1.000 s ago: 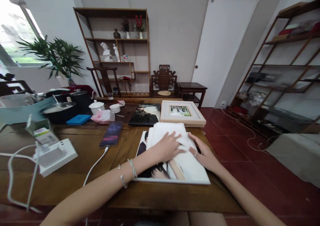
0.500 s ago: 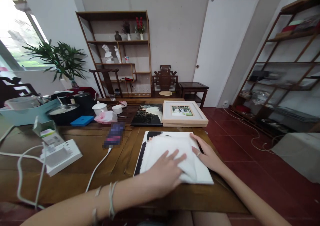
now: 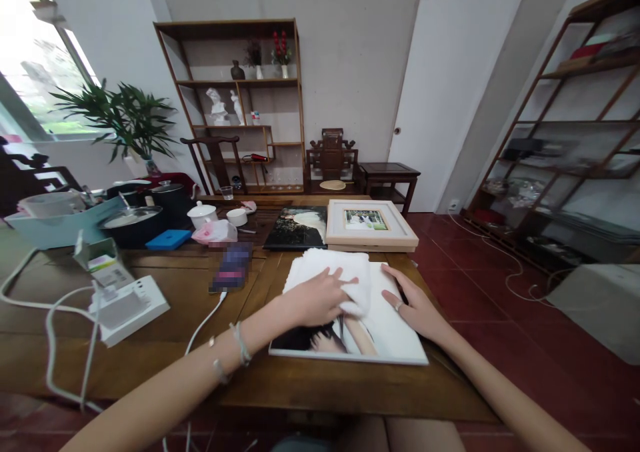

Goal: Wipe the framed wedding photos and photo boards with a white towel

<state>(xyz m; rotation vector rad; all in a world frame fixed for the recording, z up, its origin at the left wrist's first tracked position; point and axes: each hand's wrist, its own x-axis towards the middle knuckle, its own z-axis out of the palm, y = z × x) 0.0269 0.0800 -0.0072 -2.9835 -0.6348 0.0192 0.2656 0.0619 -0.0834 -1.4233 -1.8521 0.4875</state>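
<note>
A photo panel (image 3: 400,335) with a white ground lies flat on the wooden table in front of me. Its lower part shows a printed dark sleeve and hands; the upper part is mostly covered by a white cloth (image 3: 345,263). My left hand (image 3: 323,297) rests on that cloth with its fingers spread, pressing it against the panel. At the panel's right edge lies my right hand (image 3: 407,303), open, fingers stretched over the surface and a ring on one of them.
Behind the panel lie a dark photo panel (image 3: 295,229) and a light wooden picture frame (image 3: 400,227). Leftward are a phone (image 3: 231,267) on a charging cable, a white box (image 3: 135,312), a blue box (image 3: 169,239), a white lidded pot (image 3: 201,215) and a black pan (image 3: 133,229).
My left hand has slid the cloth away from me, toward the panel's far edge. The printed picture near the panel's front edge has come into view. My right hand stays at the right edge.
</note>
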